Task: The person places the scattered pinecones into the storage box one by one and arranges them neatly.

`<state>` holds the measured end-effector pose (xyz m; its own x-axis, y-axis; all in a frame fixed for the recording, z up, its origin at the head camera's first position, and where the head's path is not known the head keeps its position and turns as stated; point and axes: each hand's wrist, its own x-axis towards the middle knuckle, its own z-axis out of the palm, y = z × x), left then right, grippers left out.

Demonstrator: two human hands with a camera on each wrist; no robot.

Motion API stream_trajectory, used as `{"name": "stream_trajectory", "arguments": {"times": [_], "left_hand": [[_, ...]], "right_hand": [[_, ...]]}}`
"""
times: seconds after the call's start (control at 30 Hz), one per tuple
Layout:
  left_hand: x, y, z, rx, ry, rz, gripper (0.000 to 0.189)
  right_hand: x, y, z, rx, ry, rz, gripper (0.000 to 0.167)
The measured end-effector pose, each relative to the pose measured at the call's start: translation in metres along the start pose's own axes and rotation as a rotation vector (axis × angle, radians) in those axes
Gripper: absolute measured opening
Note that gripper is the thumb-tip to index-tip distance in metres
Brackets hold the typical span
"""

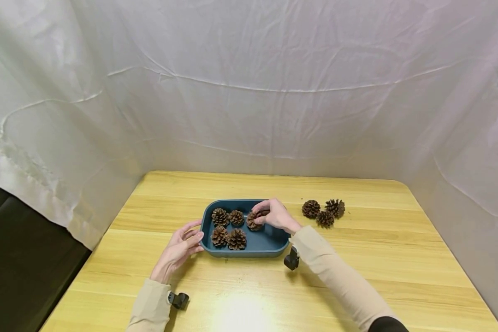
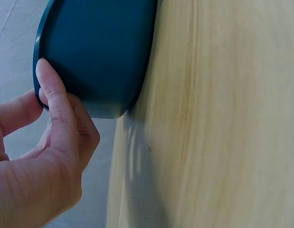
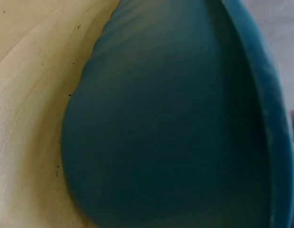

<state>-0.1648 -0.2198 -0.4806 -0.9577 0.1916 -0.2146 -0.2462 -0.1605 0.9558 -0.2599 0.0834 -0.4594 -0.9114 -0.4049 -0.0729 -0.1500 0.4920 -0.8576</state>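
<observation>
A dark blue tray [image 1: 265, 253] with rounded corners sits on the wooden table and holds several brown pine cones [image 1: 236, 239], grouped in its left half. My left hand [image 1: 180, 249] grips the tray's left end; in the left wrist view its thumb and fingers [image 2: 59, 104] pinch the rim [image 2: 36, 52]. Over the tray's middle, my right hand [image 1: 275, 216] pinches a pine cone [image 1: 254, 222] between thumb and fingers, just right of the others. In the right wrist view the tray's side wall [image 3: 161, 118] hides most of that hand.
To the right of the tray, three pine cones lie close together: one at left [image 1: 311, 209], one in front [image 1: 325, 219], one at right [image 1: 335, 208]. The wooden table [image 1: 369, 258] is bounded at the back and sides by pale hanging cloth [image 1: 274, 115].
</observation>
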Motion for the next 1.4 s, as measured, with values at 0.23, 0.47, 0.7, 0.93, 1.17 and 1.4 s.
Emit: {"name": "stream_trajectory", "arguments": {"times": [0.23, 0.47, 0.7, 0.93, 1.17, 1.4], "left_hand": [[-0.001, 0.000, 0.000, -0.001, -0.002, -0.001, 0.061], [-0.001, 0.000, -0.001, 0.002, -0.007, 0.003, 0.062], [0.001, -0.002, 0.000, -0.003, 0.006, 0.004, 0.061], [0.002, -0.003, 0.000, -0.007, 0.007, -0.006, 0.061], [0.001, -0.001, 0.000, 0.005, 0.012, -0.005, 0.060], [0.000, 0.001, 0.001, 0.011, 0.013, -0.009, 0.060]], "right_hand": [[0.000, 0.000, 0.002, -0.054, 0.018, 0.038, 0.031], [0.000, 0.000, 0.004, -0.094, 0.036, 0.038, 0.033], [0.001, 0.001, 0.006, -0.113, 0.040, -0.004, 0.032], [0.003, 0.002, 0.008, -0.077, 0.038, -0.016, 0.031], [0.003, -0.001, 0.010, -0.070, 0.061, -0.015, 0.032], [0.003, -0.002, 0.011, -0.082, 0.082, -0.031, 0.032]]}}
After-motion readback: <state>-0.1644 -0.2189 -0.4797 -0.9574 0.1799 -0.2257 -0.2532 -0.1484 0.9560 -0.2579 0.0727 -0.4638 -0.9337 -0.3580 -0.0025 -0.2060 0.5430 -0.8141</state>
